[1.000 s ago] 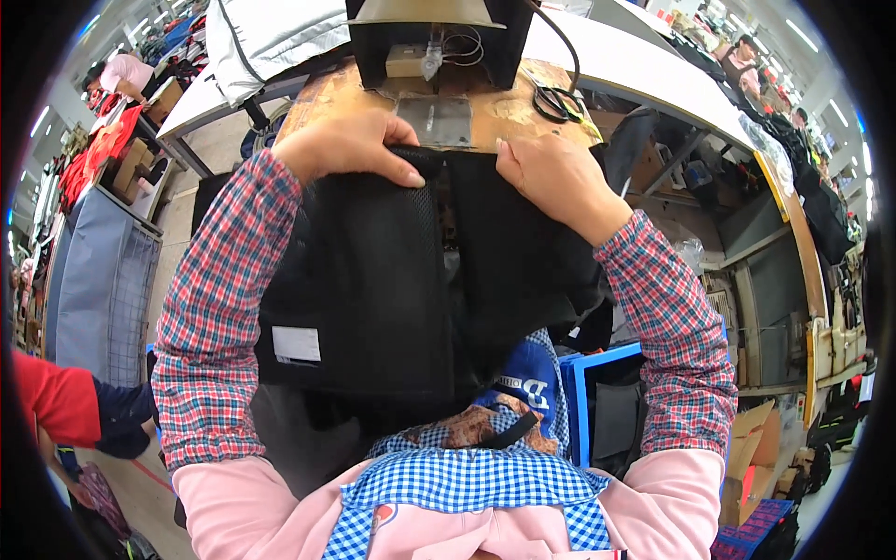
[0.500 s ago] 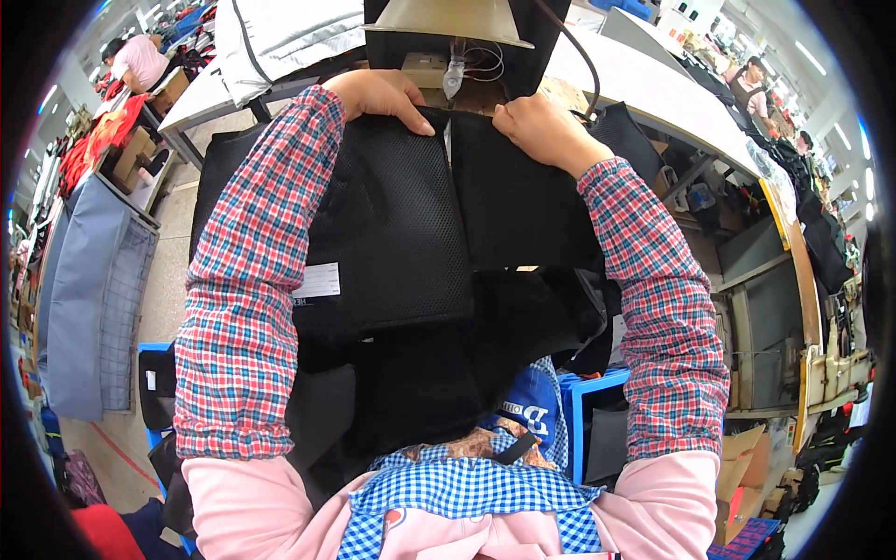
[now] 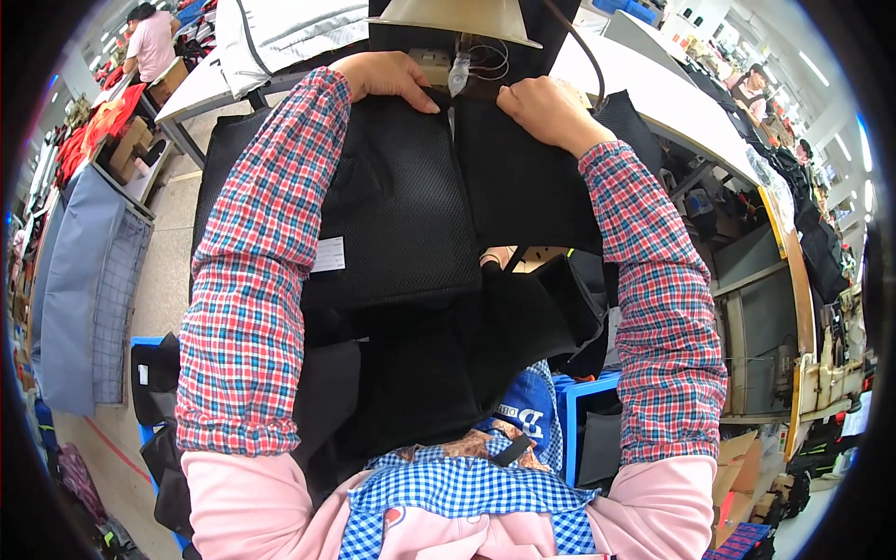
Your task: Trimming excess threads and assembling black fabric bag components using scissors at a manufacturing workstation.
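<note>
A wide black fabric piece (image 3: 401, 205) hangs in front of me, its left part mesh-like with a white label (image 3: 329, 254) low down. My left hand (image 3: 397, 78) grips its top edge, thumb on the near face and fingers behind. To the right is a plain black panel (image 3: 532, 182); my right hand (image 3: 549, 112) pinches its top edge with curled fingers. A narrow gap separates the two parts at the top, between my hands. More black fabric (image 3: 411, 378) drapes over my lap.
Just beyond my hands are a cream hood (image 3: 457, 21), a small clear bulb-like part (image 3: 459, 75) and thin wires. White tables (image 3: 644, 79) stand on both sides. Blue-framed bins (image 3: 571, 411) flank my lap. Other people (image 3: 149, 42) work at far left and far right.
Both hands have risen slightly, and the black fabric has come up with them. The right panel's lower edge is higher, with a wider opening below it.
</note>
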`<act>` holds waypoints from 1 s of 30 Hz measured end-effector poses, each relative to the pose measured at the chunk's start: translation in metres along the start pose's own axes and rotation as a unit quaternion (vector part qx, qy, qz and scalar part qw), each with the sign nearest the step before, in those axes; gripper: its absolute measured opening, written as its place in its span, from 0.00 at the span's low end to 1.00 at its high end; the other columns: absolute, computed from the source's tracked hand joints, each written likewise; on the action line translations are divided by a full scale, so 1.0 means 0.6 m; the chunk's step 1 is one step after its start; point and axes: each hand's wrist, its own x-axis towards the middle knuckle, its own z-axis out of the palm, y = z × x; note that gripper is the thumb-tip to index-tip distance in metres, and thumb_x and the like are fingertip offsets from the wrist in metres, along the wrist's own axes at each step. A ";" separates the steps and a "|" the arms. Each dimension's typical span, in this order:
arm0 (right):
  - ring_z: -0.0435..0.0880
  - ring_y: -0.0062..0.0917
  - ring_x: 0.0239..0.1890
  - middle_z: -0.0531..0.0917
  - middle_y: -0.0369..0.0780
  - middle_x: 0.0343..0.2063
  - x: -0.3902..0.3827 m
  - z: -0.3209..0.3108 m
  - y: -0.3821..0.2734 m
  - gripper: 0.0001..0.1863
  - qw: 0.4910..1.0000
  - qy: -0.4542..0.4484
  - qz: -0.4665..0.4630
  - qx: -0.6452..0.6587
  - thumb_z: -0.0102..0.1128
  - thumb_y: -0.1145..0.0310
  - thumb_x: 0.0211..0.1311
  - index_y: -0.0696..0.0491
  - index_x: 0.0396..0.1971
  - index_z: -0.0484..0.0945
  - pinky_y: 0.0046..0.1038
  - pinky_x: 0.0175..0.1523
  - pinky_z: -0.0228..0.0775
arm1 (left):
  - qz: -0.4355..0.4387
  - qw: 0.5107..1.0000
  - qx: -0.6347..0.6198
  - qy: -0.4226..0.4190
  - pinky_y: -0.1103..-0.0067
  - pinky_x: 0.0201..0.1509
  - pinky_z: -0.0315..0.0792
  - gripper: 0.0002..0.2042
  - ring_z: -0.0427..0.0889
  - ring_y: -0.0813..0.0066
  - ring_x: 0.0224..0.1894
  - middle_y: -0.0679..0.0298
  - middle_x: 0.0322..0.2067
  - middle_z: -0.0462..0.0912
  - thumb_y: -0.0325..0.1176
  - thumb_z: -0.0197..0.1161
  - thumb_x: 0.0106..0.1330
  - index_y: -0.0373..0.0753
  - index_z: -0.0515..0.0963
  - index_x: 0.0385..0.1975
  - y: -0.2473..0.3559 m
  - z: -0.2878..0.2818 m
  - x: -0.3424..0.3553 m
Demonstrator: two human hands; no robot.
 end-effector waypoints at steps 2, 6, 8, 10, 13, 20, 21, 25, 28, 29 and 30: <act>0.86 0.38 0.31 0.82 0.43 0.25 0.001 -0.006 0.000 0.10 0.999 -0.032 0.005 0.005 0.49 0.64 0.70 0.52 0.34 0.79 0.37 0.36 0.80 | 0.003 1.000 -0.016 -0.010 0.76 0.59 0.73 0.23 0.85 0.66 0.41 0.58 0.41 0.87 0.43 0.74 0.57 0.37 0.83 0.50 0.000 0.001 0.001; 0.87 0.38 0.36 0.84 0.43 0.29 0.010 -0.011 -0.004 0.05 0.997 -0.075 0.024 -0.010 0.56 0.69 0.66 0.53 0.36 0.78 0.36 0.38 0.82 | 0.019 1.000 -0.006 -0.004 0.77 0.60 0.73 0.22 0.85 0.67 0.41 0.59 0.43 0.87 0.42 0.73 0.58 0.38 0.83 0.50 -0.001 -0.001 0.009; 0.87 0.38 0.36 0.84 0.43 0.29 0.014 -0.014 -0.004 0.05 0.996 -0.083 0.036 -0.004 0.56 0.69 0.66 0.53 0.37 0.78 0.35 0.38 0.82 | 0.021 1.000 -0.003 -0.003 0.77 0.60 0.72 0.21 0.85 0.67 0.41 0.59 0.43 0.87 0.41 0.73 0.59 0.39 0.83 0.50 -0.005 -0.002 0.014; 0.88 0.37 0.36 0.84 0.43 0.29 0.015 -0.011 0.000 0.05 0.994 -0.092 0.050 0.001 0.56 0.69 0.66 0.53 0.37 0.78 0.35 0.38 0.83 | 0.029 0.999 -0.026 -0.014 0.77 0.61 0.71 0.21 0.85 0.67 0.43 0.59 0.44 0.87 0.41 0.73 0.59 0.40 0.83 0.51 -0.009 -0.004 0.020; 0.88 0.37 0.36 0.84 0.43 0.29 0.020 0.015 0.017 0.05 0.997 -0.066 0.026 -0.016 0.56 0.70 0.66 0.53 0.38 0.79 0.35 0.38 0.83 | 0.032 0.999 -0.025 -0.005 0.76 0.62 0.71 0.20 0.85 0.67 0.43 0.59 0.44 0.87 0.39 0.72 0.59 0.41 0.83 0.51 -0.010 -0.003 0.033; 0.88 0.37 0.36 0.84 0.42 0.28 0.015 0.022 0.024 0.06 0.998 -0.056 0.013 -0.013 0.53 0.69 0.67 0.52 0.39 0.79 0.36 0.39 0.83 | 0.028 0.999 0.022 0.007 0.76 0.61 0.71 0.24 0.83 0.68 0.48 0.58 0.46 0.85 0.42 0.74 0.57 0.39 0.82 0.53 -0.004 0.002 0.037; 0.88 0.37 0.36 0.84 0.42 0.28 0.017 0.024 0.020 0.07 0.999 -0.039 0.008 -0.013 0.53 0.69 0.68 0.51 0.39 0.79 0.36 0.39 0.83 | 0.020 1.000 0.011 0.006 0.76 0.61 0.70 0.25 0.82 0.68 0.49 0.57 0.46 0.85 0.43 0.75 0.55 0.38 0.82 0.52 -0.015 -0.002 0.037; 0.84 0.39 0.27 0.79 0.46 0.24 -0.006 0.049 0.075 0.09 0.998 0.010 0.004 -0.055 0.49 0.65 0.71 0.55 0.37 0.75 0.36 0.33 0.77 | 0.021 0.991 0.089 0.098 0.78 0.59 0.69 0.27 0.80 0.70 0.51 0.56 0.46 0.85 0.45 0.76 0.53 0.37 0.82 0.52 -0.057 -0.033 0.016; 0.83 0.39 0.26 0.79 0.46 0.24 -0.015 0.034 0.084 0.09 0.998 0.014 0.060 0.032 0.48 0.66 0.73 0.56 0.38 0.74 0.36 0.32 0.76 | 0.044 0.997 0.037 0.049 0.78 0.52 0.73 0.24 0.82 0.73 0.41 0.62 0.38 0.85 0.43 0.77 0.52 0.34 0.83 0.44 -0.091 -0.052 -0.024; 0.86 0.40 0.27 0.82 0.46 0.24 -0.011 0.044 0.085 0.11 0.996 0.087 0.016 0.005 0.46 0.65 0.74 0.52 0.36 0.77 0.38 0.31 0.80 | 0.046 0.997 0.039 0.049 0.78 0.52 0.73 0.24 0.82 0.73 0.41 0.62 0.38 0.85 0.43 0.77 0.52 0.34 0.83 0.44 -0.099 -0.054 -0.032; 0.86 0.40 0.27 0.82 0.46 0.24 -0.010 0.042 0.082 0.11 0.996 0.087 0.018 0.004 0.46 0.65 0.74 0.52 0.36 0.77 0.38 0.31 0.80 | 0.030 0.999 -0.008 0.027 0.79 0.48 0.74 0.21 0.82 0.75 0.37 0.64 0.35 0.85 0.42 0.77 0.54 0.35 0.83 0.42 -0.099 -0.053 -0.042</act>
